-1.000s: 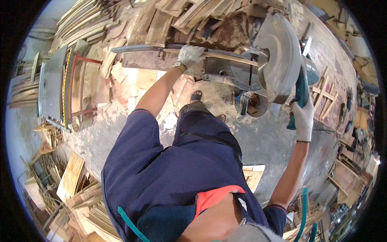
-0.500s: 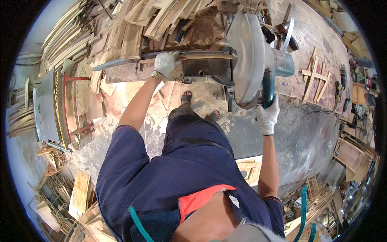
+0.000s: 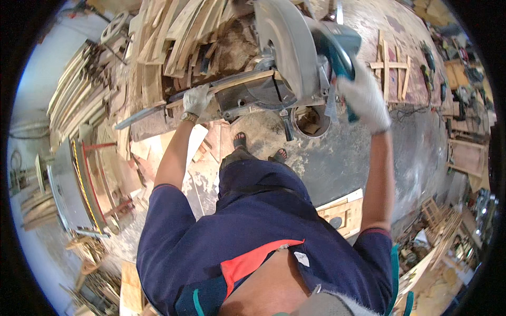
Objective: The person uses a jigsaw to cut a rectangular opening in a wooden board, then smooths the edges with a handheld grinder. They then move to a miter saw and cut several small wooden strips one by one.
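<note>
A mitre saw stands in front of me, its grey blade guard [image 3: 287, 50] raised and slightly blurred above the dark saw table [image 3: 247, 97]. Around its green-and-black handle [image 3: 340, 60] my right hand [image 3: 365, 100], in a white glove, is closed. A narrow wooden strip [image 3: 240, 80] lies along the fence, its right end near the blade slot. My left hand [image 3: 196, 100], gloved too and with a watch at the wrist, is closed over the strip's left part. The fingertips are partly hidden.
A round bin [image 3: 311, 122] with offcuts stands below the saw. Stacked boards [image 3: 179, 37] fill the far side. A grey panelled machine [image 3: 71, 184] is at the left. Joined wooden slats [image 3: 390, 66] and power tools [image 3: 428, 68] lie at the right, and wood scraps [image 3: 197, 145] on the floor.
My right hand has lifted the saw head up and away, uncovering the blade slot and the bin. My left hand still holds the strip. The whole view has shifted.
</note>
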### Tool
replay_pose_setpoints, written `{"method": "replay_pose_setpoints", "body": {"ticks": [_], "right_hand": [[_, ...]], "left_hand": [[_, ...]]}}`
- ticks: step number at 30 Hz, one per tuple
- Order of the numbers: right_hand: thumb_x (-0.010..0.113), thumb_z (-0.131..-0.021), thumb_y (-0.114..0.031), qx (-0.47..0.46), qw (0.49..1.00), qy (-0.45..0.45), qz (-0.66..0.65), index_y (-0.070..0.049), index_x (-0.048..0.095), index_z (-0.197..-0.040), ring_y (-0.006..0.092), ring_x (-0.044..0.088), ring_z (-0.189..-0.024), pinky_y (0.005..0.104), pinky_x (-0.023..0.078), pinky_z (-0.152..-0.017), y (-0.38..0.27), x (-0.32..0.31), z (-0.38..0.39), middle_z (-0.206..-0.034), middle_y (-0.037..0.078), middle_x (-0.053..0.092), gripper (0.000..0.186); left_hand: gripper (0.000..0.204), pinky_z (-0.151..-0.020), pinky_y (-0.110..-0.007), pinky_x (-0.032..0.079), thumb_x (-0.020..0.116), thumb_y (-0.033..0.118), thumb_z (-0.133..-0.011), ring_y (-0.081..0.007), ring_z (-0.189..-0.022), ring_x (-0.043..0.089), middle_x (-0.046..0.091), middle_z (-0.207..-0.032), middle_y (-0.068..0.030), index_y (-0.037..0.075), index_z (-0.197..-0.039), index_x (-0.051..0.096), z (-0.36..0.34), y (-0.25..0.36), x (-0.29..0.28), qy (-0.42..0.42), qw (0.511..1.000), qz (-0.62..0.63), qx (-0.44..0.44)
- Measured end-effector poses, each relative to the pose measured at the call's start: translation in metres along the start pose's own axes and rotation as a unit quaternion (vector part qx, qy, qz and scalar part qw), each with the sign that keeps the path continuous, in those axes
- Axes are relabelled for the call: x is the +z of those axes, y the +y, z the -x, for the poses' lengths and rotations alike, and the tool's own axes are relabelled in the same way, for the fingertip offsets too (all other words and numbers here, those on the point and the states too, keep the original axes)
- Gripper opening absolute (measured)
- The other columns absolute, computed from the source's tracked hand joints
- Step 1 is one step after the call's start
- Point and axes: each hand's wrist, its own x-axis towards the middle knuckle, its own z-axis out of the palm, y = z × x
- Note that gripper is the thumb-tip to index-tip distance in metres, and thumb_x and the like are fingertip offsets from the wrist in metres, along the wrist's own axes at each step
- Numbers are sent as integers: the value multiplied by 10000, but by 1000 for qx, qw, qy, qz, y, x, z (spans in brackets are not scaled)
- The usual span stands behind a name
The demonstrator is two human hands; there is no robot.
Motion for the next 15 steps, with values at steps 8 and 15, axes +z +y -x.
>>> {"method": "replay_pose_setpoints", "body": {"ticks": [8, 15], "right_hand": [[622, -1007, -328, -83, 854, -194, -476, -23, 659, -1206, 205, 713, -767, 351, 613, -666, 7, -62, -88, -967, 161, 726, 366], [653, -893, -285, -27, 995, 45, 83, -26, 612, -1224, 443, 664, -1045, 500, 526, -886, 138, 143, -92, -1109, 252, 709, 422]], "left_hand": [[449, -669, -444, 554, 719, 476, -883, -329, -737, 719, 740, -863, -177, 89, -1109, 737, 53, 32, -21, -115, 971, 185, -101], [421, -534, -289, 473, 746, 411, -901, -105, -586, 604, 623, -700, -19, 4, -992, 691, 154, 72, -37, -172, 857, 437, -214]]}}
